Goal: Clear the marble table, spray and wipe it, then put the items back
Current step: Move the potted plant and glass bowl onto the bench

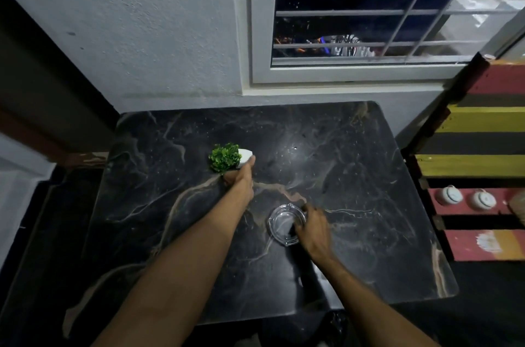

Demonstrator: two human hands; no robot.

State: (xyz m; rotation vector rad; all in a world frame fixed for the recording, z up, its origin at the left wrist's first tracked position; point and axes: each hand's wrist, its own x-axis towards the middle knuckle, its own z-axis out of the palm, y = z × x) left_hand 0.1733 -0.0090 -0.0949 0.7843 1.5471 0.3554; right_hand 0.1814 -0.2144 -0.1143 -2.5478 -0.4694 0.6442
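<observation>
One dark marble desk (355,147) fills most of the view. Near its middle the left hand (240,180) is wrapped round the base of a small potted plant (224,158), which leans to the left; I cannot tell whether it touches the top. Nearer and to the right, the right hand (314,228), somewhat blurred, curls its fingers over the rim of a clear glass ashtray (279,223) lying on the desk.

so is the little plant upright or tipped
Tipped: the white pot lies sideways in the left hand, its leaves pointing off to the side.
</observation>
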